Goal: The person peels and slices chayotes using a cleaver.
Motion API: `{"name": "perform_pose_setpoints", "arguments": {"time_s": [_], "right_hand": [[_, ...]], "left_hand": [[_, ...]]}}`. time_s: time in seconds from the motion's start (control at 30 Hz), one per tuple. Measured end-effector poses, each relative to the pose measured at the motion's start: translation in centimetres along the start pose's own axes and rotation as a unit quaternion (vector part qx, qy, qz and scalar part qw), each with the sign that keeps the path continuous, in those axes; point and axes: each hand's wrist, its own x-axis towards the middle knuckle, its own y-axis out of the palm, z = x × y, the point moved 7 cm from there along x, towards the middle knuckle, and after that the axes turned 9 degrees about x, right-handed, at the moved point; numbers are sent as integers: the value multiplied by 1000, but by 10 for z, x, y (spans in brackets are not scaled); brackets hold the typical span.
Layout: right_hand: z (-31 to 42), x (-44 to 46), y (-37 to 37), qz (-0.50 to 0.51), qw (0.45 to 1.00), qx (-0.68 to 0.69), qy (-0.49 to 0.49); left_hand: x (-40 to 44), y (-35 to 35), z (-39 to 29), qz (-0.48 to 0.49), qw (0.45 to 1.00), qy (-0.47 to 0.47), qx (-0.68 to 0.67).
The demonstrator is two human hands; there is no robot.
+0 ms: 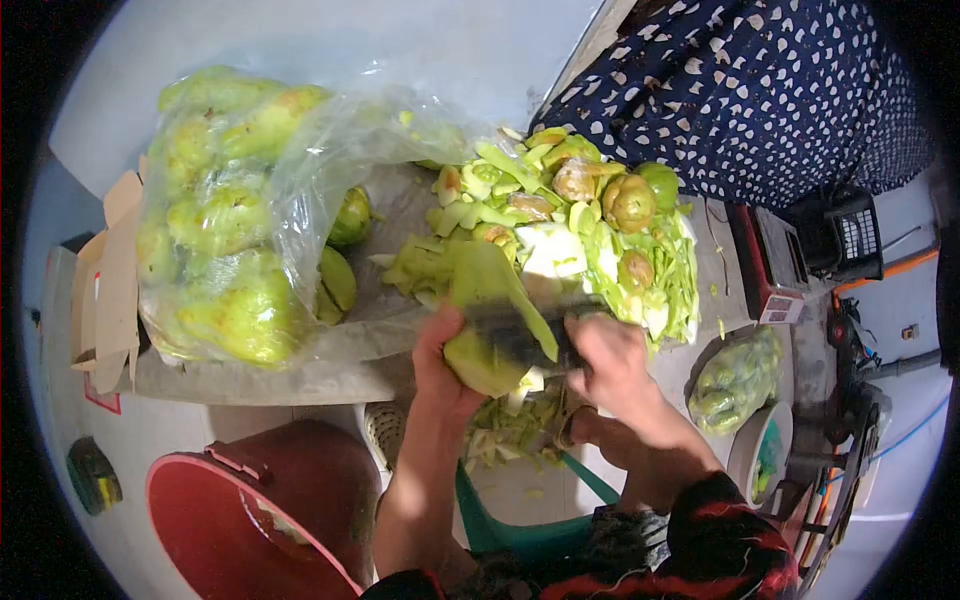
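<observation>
Near the middle of the head view, my left hand [442, 362] is wrapped round a large green fruit [482, 362]. My right hand [608, 358] grips the handle of a dark blade [515, 335], blurred by motion, which lies against the fruit. A pale green slice of peel [490, 283] stands up over the blade. Just beyond my hands is a heap of green peelings [600, 230] with several whole and browned fruits on it. More cut pieces [515, 425] lie below my hands.
A clear plastic bag of green fruits [230, 220] lies on the grey table [270, 385] at left. Below it stands a red bucket [300, 500]. A scale [768, 262], another filled bag [738, 382] and a white tub [752, 455] are at right. Patterned dark cloth [740, 90] hangs behind.
</observation>
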Motion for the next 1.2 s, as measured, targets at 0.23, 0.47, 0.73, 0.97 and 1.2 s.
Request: {"name": "perform_pose_setpoints", "arguments": {"time_s": [0.23, 0.47, 0.73, 0.97, 1.2], "right_hand": [[-44, -6, 0, -4, 985, -25, 169], [18, -1, -5, -47, 986, 6, -160], [33, -5, -1, -66, 975, -29, -211], [6, 1, 0, -32, 993, -36, -104], [-31, 0, -1, -31, 999, -41, -2]], "left_hand": [[-2, 17, -4, -21, 999, -2, -30], [-1, 5, -11, -82, 992, 21, -95], [7, 0, -3, -36, 994, 29, -104], [4, -9, -10, -138, 987, 28, -75], [-5, -6, -15, -93, 994, 20, -55]]}}
